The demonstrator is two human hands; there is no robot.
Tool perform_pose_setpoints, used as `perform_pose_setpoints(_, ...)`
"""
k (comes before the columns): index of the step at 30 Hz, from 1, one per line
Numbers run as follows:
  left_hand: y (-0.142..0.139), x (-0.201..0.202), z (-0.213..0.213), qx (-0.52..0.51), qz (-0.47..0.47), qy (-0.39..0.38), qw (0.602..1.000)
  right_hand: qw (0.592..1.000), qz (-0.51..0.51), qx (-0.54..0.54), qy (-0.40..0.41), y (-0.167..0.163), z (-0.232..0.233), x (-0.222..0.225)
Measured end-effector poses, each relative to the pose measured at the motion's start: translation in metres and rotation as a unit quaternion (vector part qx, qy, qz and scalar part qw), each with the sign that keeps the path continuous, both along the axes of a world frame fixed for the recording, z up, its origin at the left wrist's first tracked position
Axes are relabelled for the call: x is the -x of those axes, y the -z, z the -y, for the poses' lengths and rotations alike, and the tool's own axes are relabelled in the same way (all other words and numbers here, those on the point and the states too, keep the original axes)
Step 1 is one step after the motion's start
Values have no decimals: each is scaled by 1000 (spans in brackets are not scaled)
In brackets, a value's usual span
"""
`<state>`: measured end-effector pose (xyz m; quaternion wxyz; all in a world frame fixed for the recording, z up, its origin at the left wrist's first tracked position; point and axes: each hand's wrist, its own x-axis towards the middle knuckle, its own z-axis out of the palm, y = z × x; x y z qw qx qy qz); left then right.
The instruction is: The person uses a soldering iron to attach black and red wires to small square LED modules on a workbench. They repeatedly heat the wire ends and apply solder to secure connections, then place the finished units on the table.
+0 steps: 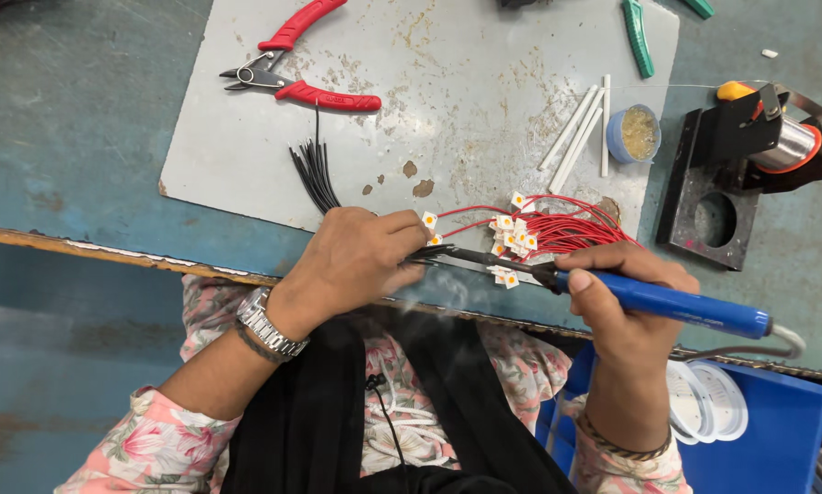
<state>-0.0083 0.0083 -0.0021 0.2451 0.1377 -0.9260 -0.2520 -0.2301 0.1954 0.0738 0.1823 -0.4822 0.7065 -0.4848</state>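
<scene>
My left hand [351,261] pinches a small white square chip [429,220] with an orange dot and a thin black wire at its fingertips. My right hand [617,297] grips a blue-handled soldering iron [667,306], whose dark tip [466,256] touches the piece held in my left hand. A wisp of smoke rises near the tip. Just beyond the tip lies a bundle of red wires [571,229] ending in several white square chips [511,240]. A bunch of short black wires [317,174] lies above my left hand.
Red-handled cutters [306,91] lie on the grey worn mat [447,101]. White tubes [580,128], a small blue flux tin [638,134], a green-handled tool [638,37] and a black solder stand with a spool [749,160] sit to the right. A blue tray [777,430] with clear reels is at my lap.
</scene>
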Motion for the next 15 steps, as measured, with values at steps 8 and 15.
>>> perform_pose_setpoints(8,1,0,1,-13,-7,-4,1000,1000,-19,-7,-17,4,8,-7)
perform_pose_setpoints(15,1,-2,1,-10,-14,-4,1000,1000,-6,-23,-7,6,13,-10)
